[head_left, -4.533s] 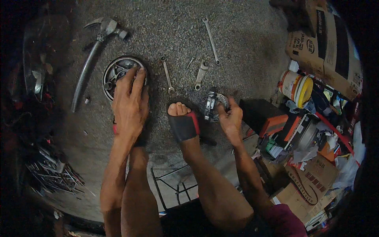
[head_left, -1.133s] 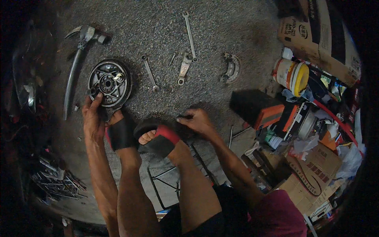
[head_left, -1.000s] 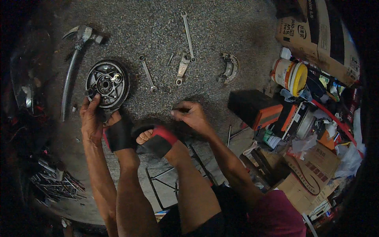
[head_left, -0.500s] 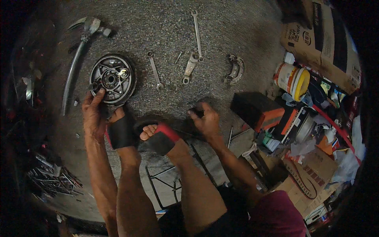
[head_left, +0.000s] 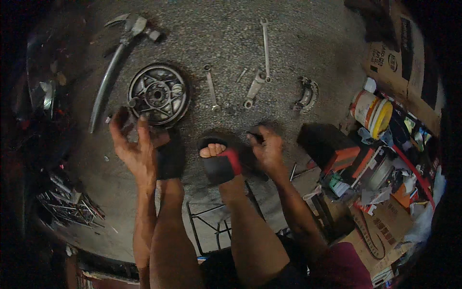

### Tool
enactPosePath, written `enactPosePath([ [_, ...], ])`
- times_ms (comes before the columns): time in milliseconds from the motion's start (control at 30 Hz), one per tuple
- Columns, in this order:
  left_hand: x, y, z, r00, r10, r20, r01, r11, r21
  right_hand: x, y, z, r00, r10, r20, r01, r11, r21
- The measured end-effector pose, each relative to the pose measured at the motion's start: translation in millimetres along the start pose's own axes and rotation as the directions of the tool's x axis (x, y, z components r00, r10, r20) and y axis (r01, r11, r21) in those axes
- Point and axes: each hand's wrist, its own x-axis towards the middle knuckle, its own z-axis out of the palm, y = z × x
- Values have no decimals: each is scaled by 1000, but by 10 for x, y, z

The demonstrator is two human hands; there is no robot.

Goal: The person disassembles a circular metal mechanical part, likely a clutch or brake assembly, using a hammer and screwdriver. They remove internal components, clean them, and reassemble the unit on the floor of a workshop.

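I saw my bare left hand (head_left: 136, 153), fingers spread, beside the round grey metal hub (head_left: 162, 110), likely laid flat for steadiness, my right hand's (head_left: 269, 148) grasp unclear.

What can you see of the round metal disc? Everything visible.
The disc is a thick, round part of grey, metallic look, grimy in places, with a raised rim. Star-like ribs spread from a hub with a dark central hole; a small round boss sits at its left edge. It lies roughly flat, ribbed face up, on the pebbly ground, between the hammer and a short wrench. The left hand is at its lower-left edge; contact is unclear.
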Motion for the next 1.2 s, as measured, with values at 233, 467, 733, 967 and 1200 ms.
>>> enactPosePath([
  [233,52,254,178,820,546,174,-572,793,209,15,-203,-143,998,-47,-31,45,998,-54],
  [467,-99,122,328,719,580,382,-693,641,331,233,-405,-197,978,194,72,-204,962,181],
  [733,-70,33,435,765,447,464,-637,633,441,373,-578,-253,973,167,-160,-140,976,168],
  [967,22,-69,496,732,535,421,-680,537,499,714,-964,-245,962,29,-272,16,987,161],
  [1200,88,29,377,754,513,410,-652,659,376,671,-1262,-45,998,-59,-29,57,996,-64],
])
